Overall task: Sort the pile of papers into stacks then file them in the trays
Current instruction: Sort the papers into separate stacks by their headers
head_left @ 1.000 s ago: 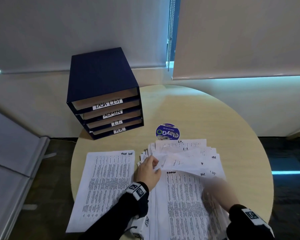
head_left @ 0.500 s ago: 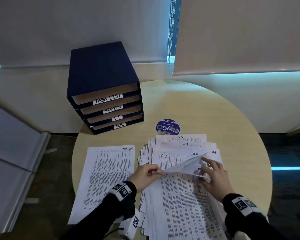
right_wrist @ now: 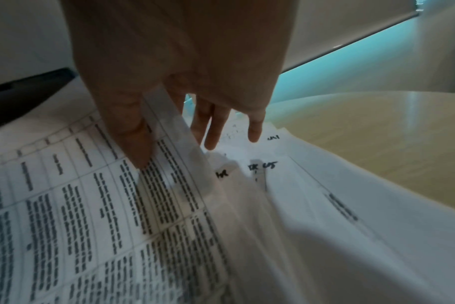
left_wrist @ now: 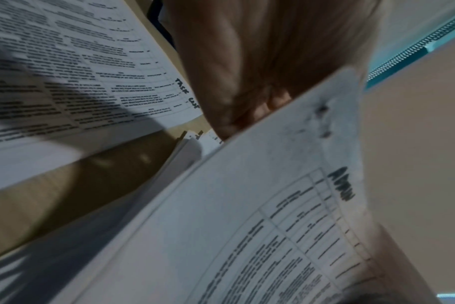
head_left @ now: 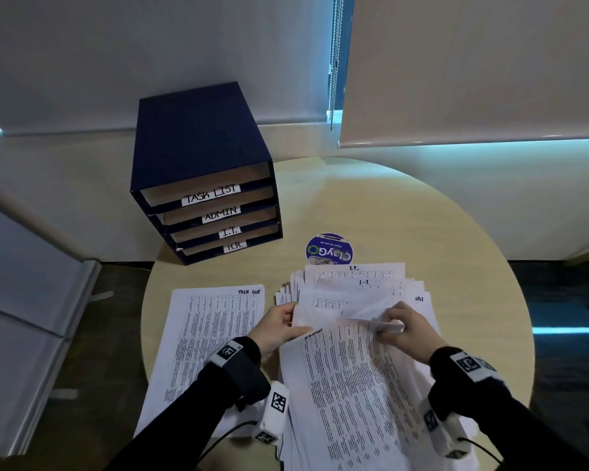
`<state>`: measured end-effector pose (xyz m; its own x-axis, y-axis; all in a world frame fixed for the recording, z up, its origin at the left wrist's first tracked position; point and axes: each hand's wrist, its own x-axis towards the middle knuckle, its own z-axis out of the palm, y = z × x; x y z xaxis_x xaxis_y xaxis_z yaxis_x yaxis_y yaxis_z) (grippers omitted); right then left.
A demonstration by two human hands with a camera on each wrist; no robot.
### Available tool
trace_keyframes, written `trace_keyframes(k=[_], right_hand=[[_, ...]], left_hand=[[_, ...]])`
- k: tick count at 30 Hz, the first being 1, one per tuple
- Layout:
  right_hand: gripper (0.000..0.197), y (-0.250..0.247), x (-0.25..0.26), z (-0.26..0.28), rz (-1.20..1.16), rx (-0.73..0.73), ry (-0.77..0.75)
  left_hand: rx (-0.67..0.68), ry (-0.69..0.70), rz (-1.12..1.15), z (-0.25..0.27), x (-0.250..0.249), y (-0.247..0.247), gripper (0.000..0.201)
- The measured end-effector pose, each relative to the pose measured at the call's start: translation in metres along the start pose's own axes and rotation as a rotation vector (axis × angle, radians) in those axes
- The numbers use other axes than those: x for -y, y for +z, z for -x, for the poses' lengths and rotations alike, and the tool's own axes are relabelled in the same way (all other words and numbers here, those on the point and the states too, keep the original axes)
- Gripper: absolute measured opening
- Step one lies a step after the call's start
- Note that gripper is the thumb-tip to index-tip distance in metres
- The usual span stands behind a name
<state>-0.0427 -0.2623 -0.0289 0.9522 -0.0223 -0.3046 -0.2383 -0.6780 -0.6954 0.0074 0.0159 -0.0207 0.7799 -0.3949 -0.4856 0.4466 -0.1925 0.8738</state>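
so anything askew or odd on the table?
The paper pile is fanned unevenly, edges misaligned, unlike the flat task list stack. Both hands, left hand and right hand, hold a lifted, bent sheet. Nothing damaged.

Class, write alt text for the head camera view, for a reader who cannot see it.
Two hands, left hand and right hand, lift a sheet marked ADMIN from a messy pile of papers on a round table. A task list sheet lies left; a blue tray unit stands behind.
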Motion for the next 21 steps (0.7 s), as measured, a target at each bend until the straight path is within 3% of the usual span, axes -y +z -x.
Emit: trace_keyframes(k=[5,9,12,15,19,21], right_hand=[[0.028,0.002,0.009,0.002,0.075,-0.004,-0.152],[0.038,0.005,0.024,0.001,0.236,0.071,-0.244],[0.036,0.009,0.033,-0.003,0.285,0.095,-0.257],[0.029,0.01,0.041,-0.007,0.279,0.119,-0.226],[0.034,0.009,0.045,-0.005,0.287,0.165,-0.243],[0.022,0.008,0.044,0.0,0.276,0.174,-0.283]], left_hand=[[-0.026,-0.067,0.069,0.0,0.0,-0.001,0.034],[-0.023,-0.032,-0.006,0.002,-0.006,-0.006,0.031],[-0.052,-0.06,-0.085,0.002,-0.001,-0.013,0.056],[-0.081,-0.101,-0.095,0.004,0.004,-0.016,0.068],[-0.13,-0.133,0.054,0.008,0.002,-0.016,0.052],[-0.191,-0.116,0.015,0.007,0.003,-0.017,0.048]])
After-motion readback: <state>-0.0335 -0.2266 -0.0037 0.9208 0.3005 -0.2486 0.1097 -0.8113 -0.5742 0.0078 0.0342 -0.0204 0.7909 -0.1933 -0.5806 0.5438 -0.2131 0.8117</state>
